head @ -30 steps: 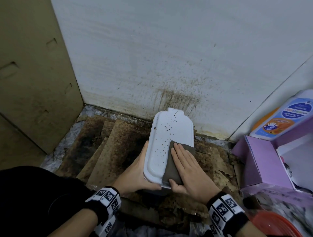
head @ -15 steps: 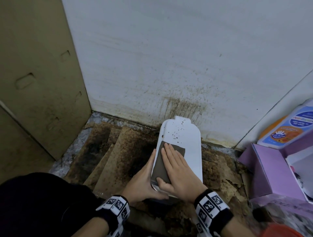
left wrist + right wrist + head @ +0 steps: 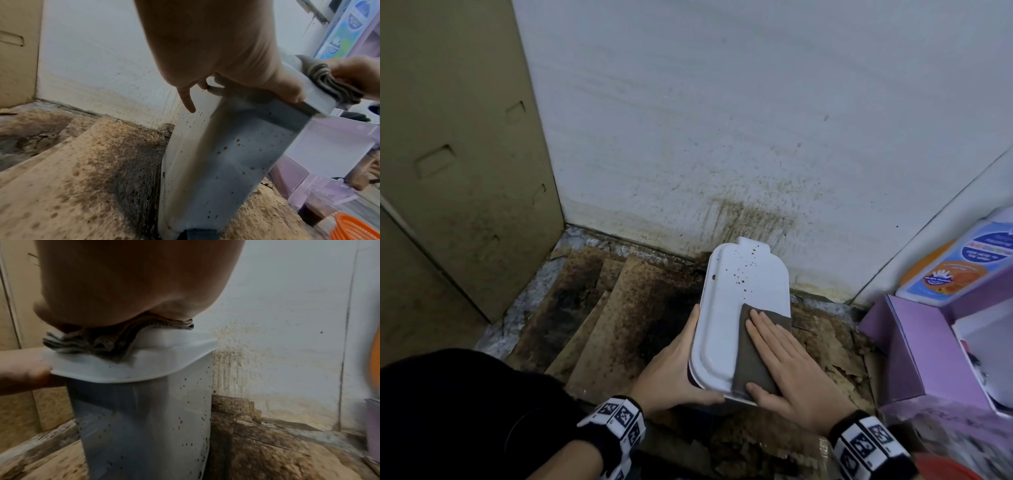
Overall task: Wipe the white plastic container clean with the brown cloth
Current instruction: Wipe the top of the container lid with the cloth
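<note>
The white plastic container [image 3: 736, 308] stands upright on the floor against the wall, and brown spots speckle the far half of its lid. My left hand [image 3: 676, 370] grips its left side, thumb along the near rim. The folded brown cloth [image 3: 748, 356] lies on the lid's near right part, pressed down by my right hand [image 3: 786, 359] with straight fingers. In the left wrist view the container's spotted wall [image 3: 226, 162] runs down from my left hand [image 3: 216, 48], with the cloth [image 3: 322, 78] at the top. The right wrist view shows the cloth [image 3: 107, 339] bunched under my palm on the lid [image 3: 133, 368].
Stained brown cardboard sheets [image 3: 619, 308] cover the floor. The white wall [image 3: 750, 216] behind is streaked with dirt. A tan panel [image 3: 448, 171] closes the left side. At the right stand a purple box [image 3: 914, 349], a blue-and-orange labelled bottle [image 3: 959, 267] and an orange item [image 3: 945, 471].
My right hand slid the cloth from the lid's left middle to its near right part. Spots in the lid's middle are gone. The left hand kept its hold.
</note>
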